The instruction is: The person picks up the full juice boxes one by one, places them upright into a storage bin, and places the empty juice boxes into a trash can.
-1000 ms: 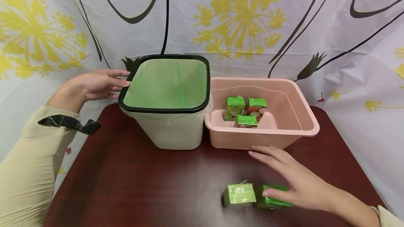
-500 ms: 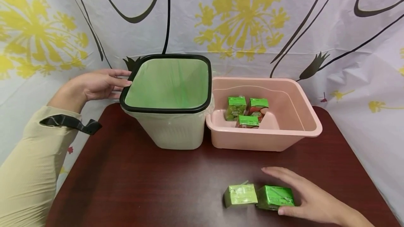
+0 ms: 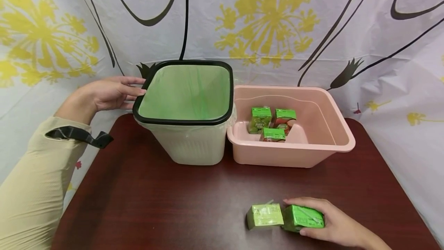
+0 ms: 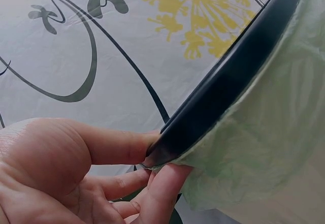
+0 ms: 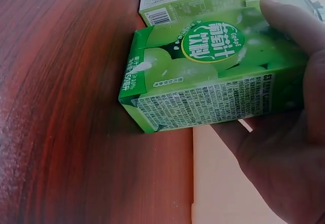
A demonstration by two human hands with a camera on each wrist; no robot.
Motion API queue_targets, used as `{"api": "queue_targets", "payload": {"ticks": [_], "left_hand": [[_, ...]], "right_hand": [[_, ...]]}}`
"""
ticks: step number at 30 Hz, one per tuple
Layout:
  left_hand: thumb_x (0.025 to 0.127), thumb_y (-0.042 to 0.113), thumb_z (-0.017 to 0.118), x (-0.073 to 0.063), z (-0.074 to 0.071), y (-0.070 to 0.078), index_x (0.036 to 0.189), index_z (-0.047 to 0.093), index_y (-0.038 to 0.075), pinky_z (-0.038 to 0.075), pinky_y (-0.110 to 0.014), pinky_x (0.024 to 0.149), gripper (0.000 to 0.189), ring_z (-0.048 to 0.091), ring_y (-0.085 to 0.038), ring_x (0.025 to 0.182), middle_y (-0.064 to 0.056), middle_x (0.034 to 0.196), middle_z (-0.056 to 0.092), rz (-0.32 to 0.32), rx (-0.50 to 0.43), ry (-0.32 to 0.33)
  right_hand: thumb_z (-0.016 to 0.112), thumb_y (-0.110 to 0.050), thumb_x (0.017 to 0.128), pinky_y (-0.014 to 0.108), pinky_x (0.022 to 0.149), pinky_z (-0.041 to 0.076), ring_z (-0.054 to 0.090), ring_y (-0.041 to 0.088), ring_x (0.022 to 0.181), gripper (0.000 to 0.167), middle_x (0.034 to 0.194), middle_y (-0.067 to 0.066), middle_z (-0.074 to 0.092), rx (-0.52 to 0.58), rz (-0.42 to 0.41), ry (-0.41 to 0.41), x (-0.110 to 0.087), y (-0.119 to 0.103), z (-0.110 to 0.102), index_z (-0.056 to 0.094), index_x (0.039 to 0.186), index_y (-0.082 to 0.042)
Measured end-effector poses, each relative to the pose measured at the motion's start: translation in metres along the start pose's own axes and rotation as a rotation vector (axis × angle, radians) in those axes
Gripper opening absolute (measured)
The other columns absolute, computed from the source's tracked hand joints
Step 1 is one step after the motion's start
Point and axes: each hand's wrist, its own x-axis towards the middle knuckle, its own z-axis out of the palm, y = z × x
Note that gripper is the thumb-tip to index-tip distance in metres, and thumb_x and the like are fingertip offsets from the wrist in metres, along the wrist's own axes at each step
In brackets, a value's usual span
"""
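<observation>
My left hand (image 3: 112, 93) pinches the black rim of a trash bin (image 3: 197, 146), thumb on top and a finger underneath, as the left wrist view shows. The bin has a pale green liner (image 4: 264, 142) folded over its edge. On the table, my right hand (image 3: 334, 223) grips a green grape juice box (image 5: 213, 76) between thumb and fingers. Its printed sides face the right wrist camera. Just left of it stands a paler green juice box (image 3: 266, 216) with a straw on its top.
A pink plastic basin (image 3: 274, 155) stands right of the bin. Inside it are several juice boxes with green tops, one of them a red-sided juice box (image 3: 285, 120). Behind the dark red wooden table (image 3: 156, 203) hangs a patterned cloth (image 3: 270, 30).
My right hand has come down and back from near the basin and closed round the green juice box. The left hand has stayed at the bin's rim.
</observation>
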Motion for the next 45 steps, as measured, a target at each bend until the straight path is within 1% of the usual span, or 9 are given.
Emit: {"api": "queue_targets", "payload": {"ticks": [4,9,12,17,28,34,38,42,45], "left_hand": [[0.108,0.012,0.045,0.0,0.001,0.0,0.163,0.004,0.006,0.055,-0.027,0.088,0.07,0.065,0.0,0.102,0.017,0.107,0.068,0.001,0.005,-0.001],[0.108,0.012,0.046,0.0,0.001,0.0,0.163,0.005,0.005,0.054,-0.027,0.088,0.069,0.064,0.001,0.102,0.017,0.107,0.068,0.004,0.013,-0.004],[0.108,0.012,0.046,0.0,0.002,0.0,0.163,0.004,0.005,0.054,-0.027,0.088,0.07,0.064,0.001,0.103,0.017,0.108,0.067,0.005,0.015,-0.006],[0.108,0.012,0.045,-0.001,0.001,-0.001,0.163,0.001,0.005,0.054,-0.027,0.089,0.071,0.064,0.001,0.103,0.017,0.109,0.067,0.001,0.01,-0.012],[0.108,0.013,0.045,-0.001,0.001,-0.001,0.163,0.002,0.005,0.054,-0.027,0.089,0.071,0.064,0.001,0.103,0.018,0.108,0.067,0.003,0.015,-0.014],[0.108,0.013,0.046,-0.001,0.002,0.0,0.163,0.003,0.005,0.055,-0.027,0.088,0.071,0.064,0.001,0.101,0.017,0.107,0.067,0.0,0.006,-0.006],[0.108,0.012,0.046,0.0,0.002,0.001,0.163,0.005,0.005,0.055,-0.027,0.087,0.069,0.065,0.001,0.1,0.017,0.106,0.068,0.001,0.0,-0.002],[0.108,0.012,0.046,-0.001,0.002,0.001,0.163,0.005,0.005,0.055,-0.027,0.087,0.069,0.065,0.001,0.101,0.017,0.106,0.068,0.002,0.005,-0.003],[0.108,0.012,0.046,0.0,0.001,0.001,0.163,0.003,0.005,0.055,-0.027,0.087,0.071,0.065,0.001,0.101,0.017,0.106,0.068,-0.001,0.01,-0.004]], "right_hand": [[0.079,-0.012,0.09,0.021,0.086,0.051,0.063,0.011,0.113,0.06,0.138,0.008,0.063,0.02,0.028,-0.002,0.002,-0.003,-0.002,0.055,0.145,-0.011],[0.077,-0.011,0.092,0.025,0.071,0.053,0.063,0.012,0.09,0.059,0.13,0.008,0.066,0.03,0.095,0.05,0.004,-0.01,-0.009,0.055,0.146,-0.014],[0.076,-0.01,0.093,0.027,0.068,0.053,0.062,0.012,0.084,0.058,0.126,0.007,0.067,0.026,0.12,0.076,0.005,-0.014,-0.014,0.054,0.147,-0.014],[0.073,-0.008,0.095,0.026,0.07,0.054,0.063,0.012,0.087,0.057,0.127,0.001,0.068,0.013,0.146,0.088,0.008,-0.023,-0.025,0.053,0.148,-0.016],[0.08,-0.006,0.088,0.021,0.07,0.052,0.064,0.008,0.087,0.062,0.123,-0.005,0.069,-0.165,0.05,0.119,0.019,-0.049,-0.055,0.056,0.145,-0.015],[0.083,-0.007,0.086,0.018,0.07,0.051,0.065,0.006,0.084,0.063,0.117,-0.008,0.07,-0.25,0.029,0.115,0.031,-0.066,-0.072,0.058,0.143,-0.017],[0.083,-0.01,0.086,0.016,0.076,0.051,0.065,0.003,0.09,0.065,0.119,-0.012,0.069,-0.304,0.026,0.091,0.041,-0.077,-0.082,0.057,0.144,-0.021],[0.085,-0.013,0.084,0.011,0.087,0.045,0.061,0.002,0.101,0.066,0.124,-0.012,0.066,-0.372,-0.006,0.08,0.051,-0.087,-0.089,0.057,0.144,-0.022],[0.087,-0.014,0.083,0.01,0.089,0.043,0.06,0.002,0.103,0.066,0.123,-0.013,0.065,-0.407,-0.037,0.078,0.06,-0.093,-0.094,0.059,0.142,-0.022]]}}
